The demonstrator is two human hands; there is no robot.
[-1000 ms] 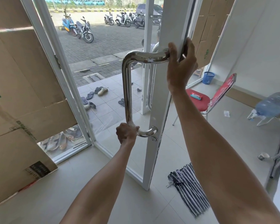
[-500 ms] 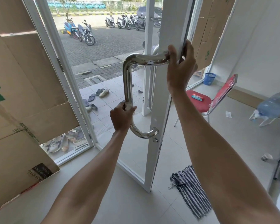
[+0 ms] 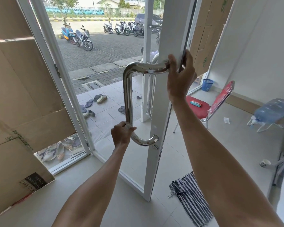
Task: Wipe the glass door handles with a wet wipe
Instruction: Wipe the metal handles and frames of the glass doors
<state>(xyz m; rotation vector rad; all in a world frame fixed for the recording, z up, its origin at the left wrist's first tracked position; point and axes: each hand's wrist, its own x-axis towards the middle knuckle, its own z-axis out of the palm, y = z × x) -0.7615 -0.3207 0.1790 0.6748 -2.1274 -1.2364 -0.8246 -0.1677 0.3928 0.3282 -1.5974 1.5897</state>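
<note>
A polished steel door handle (image 3: 127,95) is fixed to the white frame of the open glass door (image 3: 161,112). My left hand (image 3: 121,135) is closed around the handle's lower bend, just above the bottom mount. No wet wipe shows in that fist; whether one is inside is hidden. My right hand (image 3: 179,76) clasps the door's edge at the handle's top mount, thumb on the near side and fingers behind. A second handle (image 3: 150,102) shows through the glass on the door's far side.
Cardboard sheets (image 3: 20,99) cover the glazing at left. A red chair (image 3: 203,110) carries a small packet (image 3: 195,103). A striped cloth (image 3: 187,192) lies on the tiles by the door's foot. A water jug (image 3: 272,112), a blue bin (image 3: 207,84) and several sandals outside are also here.
My left hand slid up the handle's upright bar, then came back down to the lower bend. My right hand stayed on the door edge.
</note>
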